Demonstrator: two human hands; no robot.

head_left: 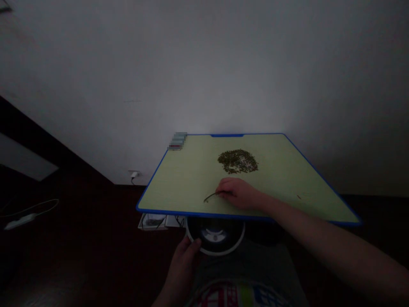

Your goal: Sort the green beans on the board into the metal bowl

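Observation:
My right hand (234, 192) is closed on a thin, dark, slightly curved strip (210, 196), its lower edge at the pale tabletop. One or two tiny bits lie at the strip's left end. Beyond the hand spreads a patch of small dark-green grains (238, 161), perhaps mung beans, thinner in its middle. Below the table's front edge, my left hand (187, 251) grips the rim of a round dark bowl with a pale edge (220, 251). Its thumb rests over the rim, and the other fingers are mostly hidden. A light reflection shows inside the bowl.
The pale green table (179, 183) has a blue edge and stands against a wall. A small reddish-brown sliver (299, 197) lies at its right. A blurred-out patch (177, 141) covers the back left corner. Underneath is a white box with cables (153, 221); a plug (134, 174) sits in the wall.

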